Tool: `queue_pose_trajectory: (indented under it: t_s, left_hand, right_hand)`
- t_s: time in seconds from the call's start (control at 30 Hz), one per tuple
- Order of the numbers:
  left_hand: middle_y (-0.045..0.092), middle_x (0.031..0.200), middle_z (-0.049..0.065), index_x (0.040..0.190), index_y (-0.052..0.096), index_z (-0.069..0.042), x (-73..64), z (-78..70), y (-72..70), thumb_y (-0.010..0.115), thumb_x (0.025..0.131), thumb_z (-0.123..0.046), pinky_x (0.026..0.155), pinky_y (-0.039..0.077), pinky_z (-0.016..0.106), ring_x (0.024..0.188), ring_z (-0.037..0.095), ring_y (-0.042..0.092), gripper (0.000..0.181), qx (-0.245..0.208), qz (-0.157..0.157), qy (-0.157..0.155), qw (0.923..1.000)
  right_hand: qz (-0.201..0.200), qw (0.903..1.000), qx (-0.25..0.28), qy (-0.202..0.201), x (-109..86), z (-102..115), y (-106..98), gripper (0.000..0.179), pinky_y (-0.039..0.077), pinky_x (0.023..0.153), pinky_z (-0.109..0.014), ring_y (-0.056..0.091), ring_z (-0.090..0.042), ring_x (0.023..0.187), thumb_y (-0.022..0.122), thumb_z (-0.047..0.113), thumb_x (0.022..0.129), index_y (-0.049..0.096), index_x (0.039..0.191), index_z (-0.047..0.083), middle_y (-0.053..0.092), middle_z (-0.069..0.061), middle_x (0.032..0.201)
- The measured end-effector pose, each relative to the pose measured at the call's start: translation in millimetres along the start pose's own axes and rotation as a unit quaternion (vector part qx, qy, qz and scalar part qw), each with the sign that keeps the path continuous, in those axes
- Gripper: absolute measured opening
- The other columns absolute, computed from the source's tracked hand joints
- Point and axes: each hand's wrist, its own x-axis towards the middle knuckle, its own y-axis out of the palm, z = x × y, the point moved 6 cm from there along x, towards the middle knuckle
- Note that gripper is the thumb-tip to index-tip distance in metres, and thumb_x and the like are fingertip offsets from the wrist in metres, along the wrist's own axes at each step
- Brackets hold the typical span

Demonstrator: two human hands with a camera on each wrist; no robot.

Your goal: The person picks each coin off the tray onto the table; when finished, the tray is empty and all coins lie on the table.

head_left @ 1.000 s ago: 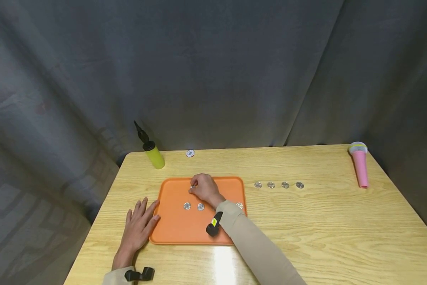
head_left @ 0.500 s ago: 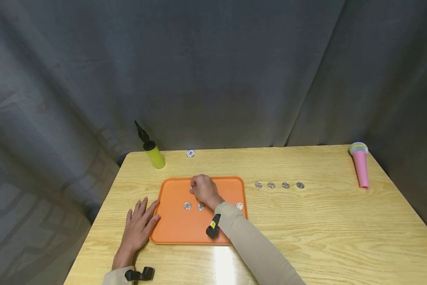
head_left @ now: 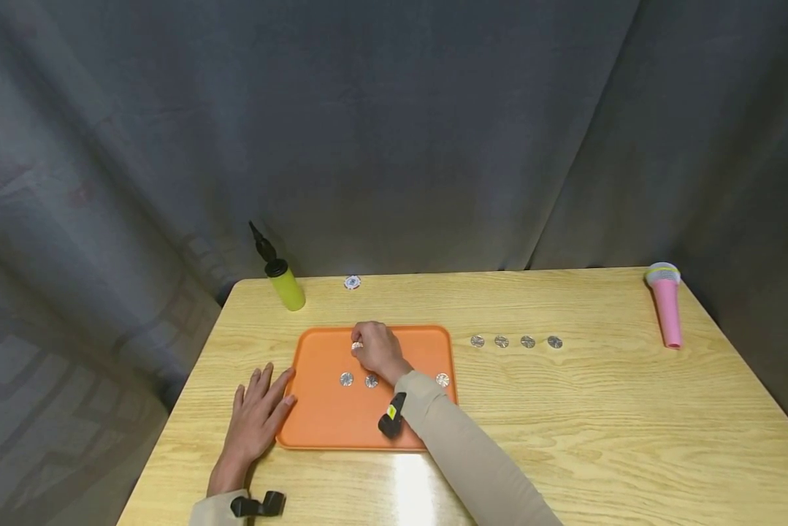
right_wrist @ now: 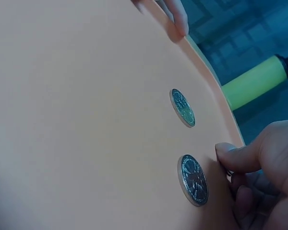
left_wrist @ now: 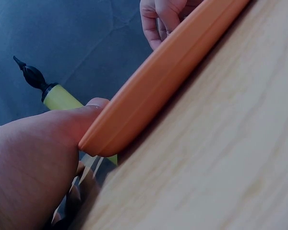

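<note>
My right hand [head_left: 382, 351] is over the far part of an orange tray [head_left: 315, 424] and pinches a silver coin [head_left: 357, 346] between thumb and fingers. In the right wrist view the fingers hide most of that coin. Two more silver coins lie flat on the tray just nearer than this hand, one on the left [head_left: 346, 379] and one on the right [head_left: 371, 381]. By the tray's right rim lies another coin [head_left: 442, 380]. My left hand [head_left: 254, 424] rests at the tray's left rim, fingers spread and straight, thumb on the edge.
Right of the tray, several silver coins [head_left: 502, 341] form a row on the wooden table [head_left: 617, 409]. A green hand pump [head_left: 287, 289] stands at the back left, near a white poker chip [head_left: 352, 282]. A pink toy microphone [head_left: 666, 310] lies far right. Dark curtains [head_left: 394, 146] hang behind.
The coin in my right hand has tilted, so more of its bright face shows between the fingers. That hand has hardly shifted, and my left hand stays at the rim.
</note>
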Motion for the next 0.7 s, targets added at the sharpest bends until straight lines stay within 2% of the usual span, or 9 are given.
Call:
queue_pose_trajectory:
  t_s: [0.43,0.7]
  left_hand:
    - [0.03,0.161,0.028,0.15,0.048,-0.02,-1.0,-0.3,-0.4,0.054,0.103,-0.034,0.113,0.01,0.075,0.148,0.055,0.021,0.05,-0.001,-0.004,0.003,1.0]
    - [0.029,0.161,0.028,0.151,0.047,-0.02,-0.2,-0.3,-0.8,0.052,0.103,-0.034,0.113,0.01,0.075,0.149,0.055,0.02,0.05,-0.002,0.002,0.001,1.0]
  right_hand:
    - [-0.007,0.9993,0.037,-0.01,-3.6,-3,-6,0.005,0.046,0.065,-0.025,0.058,-0.012,0.074,0.074,0.011,0.09,0.072,0.086,0.012,0.07,-0.002,0.084]
    - [-0.013,0.9962,0.085,-0.016,-8.1,-6,-17,0.013,0.056,0.071,-0.029,0.071,-0.019,0.079,0.065,-0.001,0.091,0.077,0.093,0.005,0.076,-0.01,0.089]
